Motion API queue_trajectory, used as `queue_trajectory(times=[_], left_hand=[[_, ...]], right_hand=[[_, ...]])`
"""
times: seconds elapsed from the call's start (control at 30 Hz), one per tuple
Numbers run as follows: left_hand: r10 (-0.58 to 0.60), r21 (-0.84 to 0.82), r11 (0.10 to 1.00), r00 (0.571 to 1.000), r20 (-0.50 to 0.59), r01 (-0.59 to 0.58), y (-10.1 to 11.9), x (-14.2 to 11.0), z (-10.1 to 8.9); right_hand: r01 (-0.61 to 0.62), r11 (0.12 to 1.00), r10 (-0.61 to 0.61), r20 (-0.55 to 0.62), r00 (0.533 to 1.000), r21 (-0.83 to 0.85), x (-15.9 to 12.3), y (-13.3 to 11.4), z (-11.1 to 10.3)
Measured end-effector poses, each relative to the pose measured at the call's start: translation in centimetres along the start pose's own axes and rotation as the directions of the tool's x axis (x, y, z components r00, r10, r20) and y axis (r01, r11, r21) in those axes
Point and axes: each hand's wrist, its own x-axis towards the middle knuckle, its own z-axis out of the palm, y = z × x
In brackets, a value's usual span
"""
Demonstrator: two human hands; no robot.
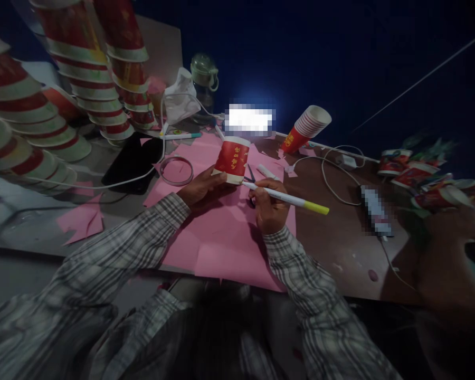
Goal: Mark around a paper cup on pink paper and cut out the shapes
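My left hand [206, 187] is closed around the lower left side of a red paper cup [233, 157] with gold print, held above pink paper [221, 232]. In my right hand [271, 206] is a white marker [291, 198] with a yellow end, gripped like a pen. Its tip is at the cup's pale lower rim; whether it touches I cannot tell. Dark-handled scissors [252, 196] lie on the pink paper, partly hidden behind my right hand. Beside them lies a white marker cap or short pen [267, 171].
Tall stacks of red and white cups [91, 79] stand at the left. A black tablet [136, 163] and a tape roll [176, 170] lie nearby. Behind are a nested cup stack [309, 126] and a bottle [203, 74]. Right are cables, a blurred phone [376, 211] and another person's hand [459, 232].
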Motion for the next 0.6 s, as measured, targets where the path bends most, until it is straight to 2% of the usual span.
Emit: queue_trajectory(times=[0.1,0.3,0.5,0.6], left_hand=[[-0.009,0.002,1.0,1.0,0.0,0.009,-0.02,-0.13,0.03],[-0.025,-0.022,0.999,0.999,-0.043,0.024,-0.13,-0.44,0.19],[-0.021,-0.048,0.999,1.0,-0.003,0.021,-0.2,-0.3,0.03],[-0.028,-0.001,1.0,1.0,-0.002,0.028,-0.11,-0.24,-0.06]], right_hand=[[0.008,0.999,-0.008,0.015,1.0,-0.048,0.15,-0.17,0.08],[-0.069,0.995,0.075,-0.075,0.994,0.074,0.2,0.25,-0.14],[0.047,0.999,-0.047,0.007,0.999,-0.018,0.08,-0.1,-0.1],[0.042,0.999,-0.043,-0.021,0.999,-0.013,0.12,-0.05,-0.05]])
